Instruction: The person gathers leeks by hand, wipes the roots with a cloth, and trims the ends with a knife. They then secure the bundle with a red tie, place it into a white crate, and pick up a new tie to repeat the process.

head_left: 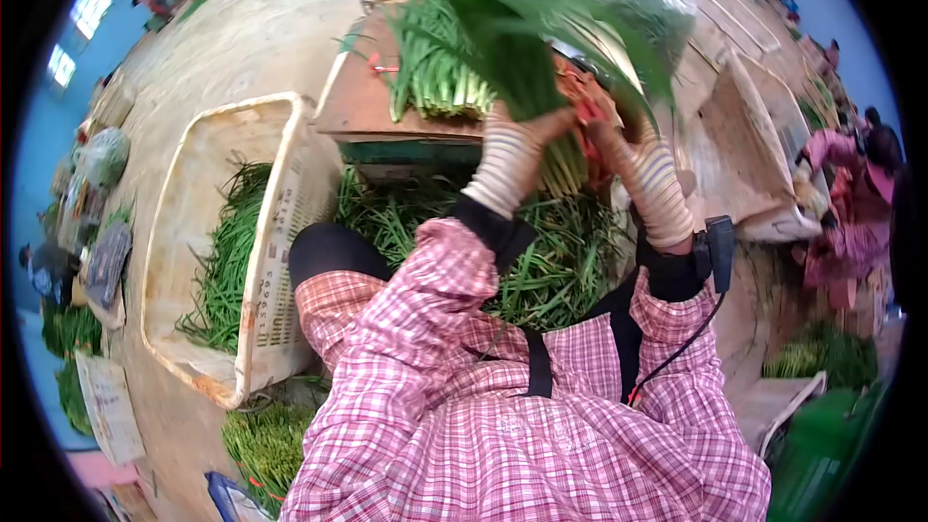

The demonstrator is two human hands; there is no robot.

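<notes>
Head view: a bunch of green stalks point(522, 58) is clasped at its base by the closed left hand point(530, 135) and closed right hand point(619, 147), above a wooden table point(353, 106); a basket point(280, 232) is seen alongside.

Bunch point(527, 48) in my left hand point(527, 140) and right hand point(628, 150), over the table point(353, 101). Bundle point(435, 72) on table, left of them. Crate point(280, 222) far left.

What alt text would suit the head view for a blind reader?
The left hand and right hand, in striped gloves, grip a bundle of long green leaves above a wooden stand. A white crate of greens stands to the left.
</notes>
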